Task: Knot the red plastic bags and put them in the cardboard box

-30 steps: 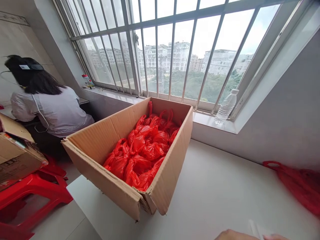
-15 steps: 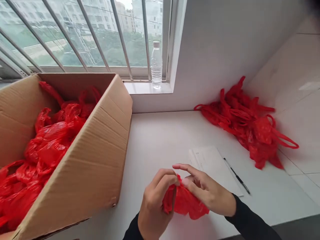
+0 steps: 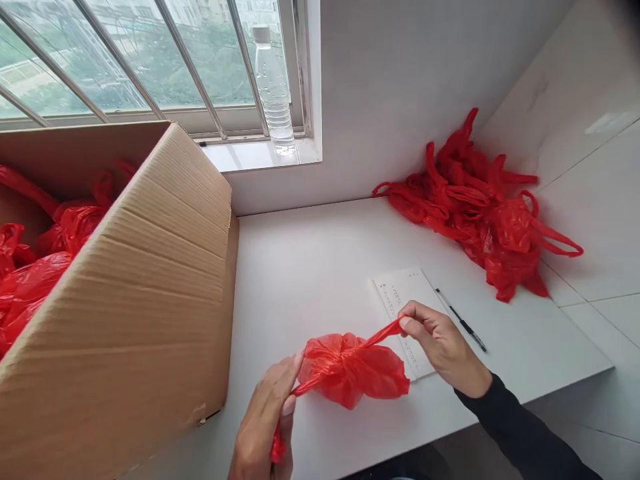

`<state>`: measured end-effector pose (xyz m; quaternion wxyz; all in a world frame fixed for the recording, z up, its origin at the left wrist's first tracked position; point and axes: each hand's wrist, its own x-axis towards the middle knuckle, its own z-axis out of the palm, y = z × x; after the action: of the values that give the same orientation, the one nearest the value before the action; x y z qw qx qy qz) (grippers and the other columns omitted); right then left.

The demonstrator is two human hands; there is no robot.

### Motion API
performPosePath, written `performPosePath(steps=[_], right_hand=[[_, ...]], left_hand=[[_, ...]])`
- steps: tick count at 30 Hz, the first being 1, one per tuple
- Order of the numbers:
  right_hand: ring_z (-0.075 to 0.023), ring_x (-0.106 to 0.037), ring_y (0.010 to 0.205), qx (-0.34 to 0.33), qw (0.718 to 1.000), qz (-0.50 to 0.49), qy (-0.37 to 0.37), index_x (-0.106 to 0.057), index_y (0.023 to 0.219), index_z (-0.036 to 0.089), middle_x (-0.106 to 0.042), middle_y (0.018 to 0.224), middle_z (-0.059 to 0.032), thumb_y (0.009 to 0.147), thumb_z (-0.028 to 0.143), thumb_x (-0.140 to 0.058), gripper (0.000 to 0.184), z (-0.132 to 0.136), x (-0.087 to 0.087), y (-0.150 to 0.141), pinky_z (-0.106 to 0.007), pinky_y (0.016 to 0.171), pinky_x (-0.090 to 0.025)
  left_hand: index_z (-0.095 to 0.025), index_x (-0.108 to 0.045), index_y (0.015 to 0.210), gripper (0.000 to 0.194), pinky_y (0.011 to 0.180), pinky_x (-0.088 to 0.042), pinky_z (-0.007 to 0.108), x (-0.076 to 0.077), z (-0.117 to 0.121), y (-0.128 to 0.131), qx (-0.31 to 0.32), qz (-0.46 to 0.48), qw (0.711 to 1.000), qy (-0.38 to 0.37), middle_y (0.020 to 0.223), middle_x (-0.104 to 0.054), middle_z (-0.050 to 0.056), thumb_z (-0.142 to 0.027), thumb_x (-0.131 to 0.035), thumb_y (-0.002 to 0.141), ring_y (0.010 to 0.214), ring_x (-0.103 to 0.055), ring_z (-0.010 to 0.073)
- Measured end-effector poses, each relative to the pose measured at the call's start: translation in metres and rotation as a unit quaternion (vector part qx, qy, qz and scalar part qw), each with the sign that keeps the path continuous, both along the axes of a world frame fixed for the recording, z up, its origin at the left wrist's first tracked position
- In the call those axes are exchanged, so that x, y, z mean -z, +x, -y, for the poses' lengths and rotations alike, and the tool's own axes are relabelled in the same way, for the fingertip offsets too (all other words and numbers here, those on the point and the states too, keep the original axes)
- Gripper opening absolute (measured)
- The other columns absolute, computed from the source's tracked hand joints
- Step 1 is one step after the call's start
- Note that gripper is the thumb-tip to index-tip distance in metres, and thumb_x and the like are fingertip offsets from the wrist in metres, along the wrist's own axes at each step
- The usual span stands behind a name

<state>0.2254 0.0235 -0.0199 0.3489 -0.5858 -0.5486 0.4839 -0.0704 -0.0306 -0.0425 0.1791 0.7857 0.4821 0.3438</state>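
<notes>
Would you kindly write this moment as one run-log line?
left hand: grips one end | right hand: pinches other end | red bag: between hands | pen: beside paper | cardboard box: left side

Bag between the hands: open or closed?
Closed: the red bag is cinched, its handles pulled taut between left hand and right hand.

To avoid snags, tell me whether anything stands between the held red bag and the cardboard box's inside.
Yes: the box's side wall, left of the red bag; the left hand also grips the bag on that side.
</notes>
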Motion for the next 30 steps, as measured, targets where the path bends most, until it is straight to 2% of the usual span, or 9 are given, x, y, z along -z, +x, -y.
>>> performPosePath(steps=[4,6,9,11,14,17,19,25,30], right_hand=[[-0.0182,-0.054,0.083,0.076,0.995,-0.058,-0.026,-0.053,0.086,0.024,-0.057,0.082,0.0011,0.100,0.050,-0.048,0.030,0.012,0.028,0.015,-0.032,0.082,-0.045],[-0.0211,-0.060,0.102,0.104,0.988,-0.115,-0.012,-0.050,0.093,0.026,-0.067,0.099,-0.0020,0.101,0.049,-0.048,0.024,0.019,0.031,0.004,-0.037,0.097,-0.045],[-0.0239,-0.058,0.124,0.107,0.981,-0.160,0.016,-0.042,0.099,0.029,-0.068,0.125,-0.0053,0.101,0.045,-0.049,0.017,0.028,0.033,-0.025,-0.045,0.107,-0.044],[-0.0240,-0.055,0.130,0.085,0.989,-0.117,0.040,-0.042,0.113,0.031,-0.064,0.135,-0.0065,0.101,0.041,-0.048,0.016,0.034,0.040,-0.044,-0.047,0.108,-0.046],[-0.0234,-0.046,0.141,0.029,0.991,0.064,0.113,-0.036,0.144,0.034,-0.053,0.150,-0.0052,0.103,0.030,-0.044,0.042,0.040,0.063,-0.063,-0.050,0.114,-0.045],[-0.0255,-0.036,0.148,-0.027,0.948,0.239,0.209,-0.028,0.156,0.030,-0.044,0.158,-0.0034,0.101,0.020,-0.040,0.057,0.042,0.089,-0.070,-0.055,0.118,-0.040],[-0.0259,-0.033,0.149,-0.043,0.923,0.297,0.240,-0.024,0.159,0.026,-0.041,0.159,-0.0035,0.100,0.016,-0.040,0.061,0.042,0.101,-0.071,-0.056,0.119,-0.039],[-0.0236,-0.035,0.148,-0.054,0.914,0.327,0.234,-0.033,0.156,0.021,-0.043,0.158,-0.0033,0.099,0.015,-0.040,0.057,0.037,0.110,-0.068,-0.050,0.117,-0.043],[-0.0241,-0.043,0.144,-0.054,0.945,0.261,0.189,-0.044,0.151,0.023,-0.051,0.152,-0.0040,0.102,0.022,-0.039,0.049,0.034,0.107,-0.066,-0.050,0.116,-0.045]], left_hand=[[-0.023,-0.052,0.144,0.047,0.111,-0.046,0.033,0.010,0.014,-0.007,-0.026,0.029,0.998,-0.038,0.142,-0.060,0.006,-0.011,-0.040,0.101,0.136,-0.051,0.0209],[-0.023,-0.052,0.144,0.044,0.113,-0.044,0.038,0.010,0.009,0.004,-0.017,0.047,0.998,-0.035,0.146,-0.056,0.006,-0.016,-0.036,0.103,0.141,-0.044,0.0248],[-0.019,-0.045,0.149,0.046,0.117,-0.039,0.044,0.015,-0.005,0.027,0.026,0.028,0.999,-0.005,0.153,-0.049,0.007,-0.021,-0.038,0.103,0.146,-0.037,0.0284],[-0.018,-0.037,0.153,0.052,0.119,-0.037,0.045,0.027,-0.014,0.041,0.051,-0.037,0.998,0.011,0.156,-0.046,0.007,-0.021,-0.044,0.102,0.149,-0.032,0.0274],[-0.017,-0.028,0.157,0.058,0.121,-0.034,0.044,0.051,-0.019,0.055,0.054,-0.147,0.987,0.030,0.160,-0.040,0.004,-0.020,-0.045,0.102,0.152,-0.026,0.0237],[-0.015,-0.023,0.158,0.060,0.123,-0.029,0.040,0.070,-0.017,0.061,0.040,-0.180,0.983,0.029,0.162,-0.037,0.004,-0.016,-0.043,0.101,0.153,-0.024,0.0193],[-0.014,-0.022,0.158,0.062,0.124,-0.026,0.037,0.076,-0.015,0.062,0.036,-0.183,0.982,0.021,0.163,-0.035,0.004,-0.014,-0.044,0.100,0.153,-0.023,0.0178],[-0.019,-0.021,0.159,0.064,0.122,-0.030,0.040,0.081,-0.018,0.066,0.028,-0.182,0.983,0.001,0.162,-0.037,0.003,-0.014,-0.044,0.100,0.151,-0.030,0.0176],[-0.022,-0.026,0.158,0.061,0.117,-0.039,0.043,0.077,-0.017,0.063,0.029,-0.158,0.987,-0.012,0.158,-0.044,0.004,-0.016,-0.044,0.100,0.146,-0.039,0.0208]])
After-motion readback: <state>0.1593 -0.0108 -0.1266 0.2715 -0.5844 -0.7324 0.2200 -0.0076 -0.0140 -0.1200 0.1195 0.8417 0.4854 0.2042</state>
